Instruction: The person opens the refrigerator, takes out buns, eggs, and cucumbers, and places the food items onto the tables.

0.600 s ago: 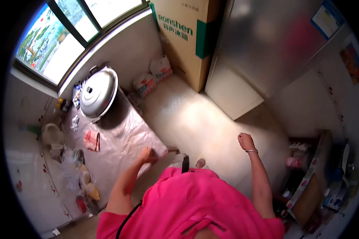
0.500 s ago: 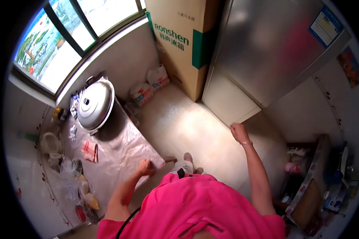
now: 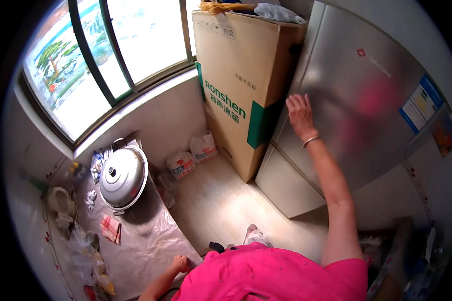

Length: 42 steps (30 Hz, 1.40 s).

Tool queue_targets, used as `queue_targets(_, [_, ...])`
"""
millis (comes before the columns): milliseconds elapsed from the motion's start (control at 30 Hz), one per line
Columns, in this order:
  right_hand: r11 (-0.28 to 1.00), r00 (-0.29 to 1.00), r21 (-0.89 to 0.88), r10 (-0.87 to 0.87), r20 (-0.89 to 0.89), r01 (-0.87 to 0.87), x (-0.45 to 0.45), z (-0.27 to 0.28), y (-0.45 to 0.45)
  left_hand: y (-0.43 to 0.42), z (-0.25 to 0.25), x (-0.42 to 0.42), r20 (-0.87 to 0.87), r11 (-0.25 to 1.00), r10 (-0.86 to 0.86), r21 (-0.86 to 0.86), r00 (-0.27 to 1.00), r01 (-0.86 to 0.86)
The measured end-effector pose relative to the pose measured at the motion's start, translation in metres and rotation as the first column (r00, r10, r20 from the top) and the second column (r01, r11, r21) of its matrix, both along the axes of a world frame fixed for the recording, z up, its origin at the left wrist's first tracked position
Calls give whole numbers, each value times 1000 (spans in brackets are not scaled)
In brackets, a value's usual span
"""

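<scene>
My right hand (image 3: 301, 116) is raised at the left edge of the silver fridge's upper door (image 3: 356, 110), its fingers stretched out and holding nothing. Whether the fingertips touch the door is hard to tell. A bracelet circles that wrist. My left hand (image 3: 181, 263) is low, by the near edge of the table (image 3: 153, 251), with its fingers curled in and no object visible in it. On the table's plastic cover stand a large lidded metal pan (image 3: 123, 178) and a folded red-and-white cloth (image 3: 111, 229). The fridge doors look closed.
A tall cardboard box (image 3: 231, 65) stands left of the fridge, with straw-coloured strands and a plastic bag on top. White bags (image 3: 203, 146) sit on the floor by the wall. Bagged items (image 3: 88, 251) line the table's left side. A cluttered shelf (image 3: 402, 261) is at lower right.
My right hand has risen from beside the fridge's lower door to the upper door, its fingers going from curled to stretched. The view has tilted up; my left hand stays by the table edge.
</scene>
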State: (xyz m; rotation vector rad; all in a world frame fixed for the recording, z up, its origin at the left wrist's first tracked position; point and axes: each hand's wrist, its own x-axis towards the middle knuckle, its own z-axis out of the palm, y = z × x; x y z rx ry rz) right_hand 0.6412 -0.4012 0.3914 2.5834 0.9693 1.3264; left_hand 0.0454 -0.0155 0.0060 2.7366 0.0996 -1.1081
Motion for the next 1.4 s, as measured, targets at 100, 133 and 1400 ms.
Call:
queue_targets(100, [986, 983, -149, -50, 177, 77, 42, 39, 10, 21, -30, 6, -247, 962, 28, -256, 969, -93])
queue_targets(133, [978, 977, -179, -69, 204, 106, 54, 54, 11, 25, -18, 18, -331, 949, 99, -252, 939, -189])
queue_targets(1400, [773, 842, -345, -440, 314, 532, 166, 86, 43, -44, 159, 635, 405, 534, -471, -576, 784, 619])
